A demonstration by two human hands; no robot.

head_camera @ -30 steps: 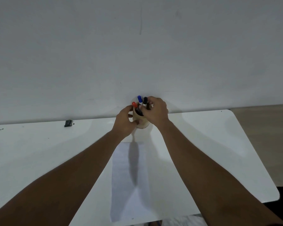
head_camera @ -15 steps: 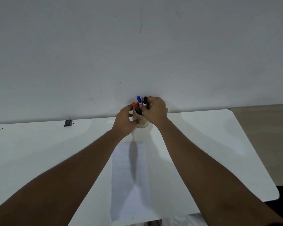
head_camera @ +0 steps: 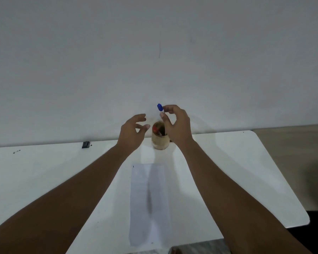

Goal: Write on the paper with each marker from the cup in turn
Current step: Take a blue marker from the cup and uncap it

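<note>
A tan cup (head_camera: 160, 142) stands at the table's far edge by the wall, with a red-capped marker (head_camera: 156, 129) and a dark one inside. My right hand (head_camera: 176, 125) is raised above the cup's right side, fingers pinched on a blue-capped marker (head_camera: 160, 107) held upright, most of its body hidden by the fingers. My left hand (head_camera: 131, 132) hovers just left of the cup, fingers spread, holding nothing. A white sheet of paper (head_camera: 149, 204) lies lengthwise on the table between my forearms.
The white table (head_camera: 44, 176) runs along a plain grey wall. A small black object (head_camera: 86, 144) sits at the far edge on the left, with tiny dark specks (head_camera: 16, 152) further left. The table's right corner is rounded, with floor beyond.
My right hand has lifted the blue marker up out of the cup. My left hand has let go of the cup and opened beside it.
</note>
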